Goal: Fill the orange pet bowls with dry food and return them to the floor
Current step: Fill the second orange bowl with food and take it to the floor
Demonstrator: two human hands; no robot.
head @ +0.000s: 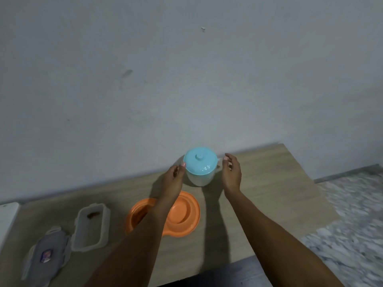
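The orange double pet bowl (184, 212) lies on the wooden table (269, 195), partly hidden under my left forearm; both wells look empty. Behind it, near the wall, stands a translucent jug (200, 178) with a light-blue lid (200, 161). My left hand (173, 177) is at the jug's left side, its thumb tip touching the lid rim. My right hand (232, 172) hovers just right of the jug, fingers spread and curved, a small gap from it.
A clear rectangular container (91, 226) stands open at the left with a few brown bits inside. Its lid (48, 253) lies beside it near the front left corner. A white object (7, 216) is at the far left edge. Marbled floor (352, 224) lies to the right.
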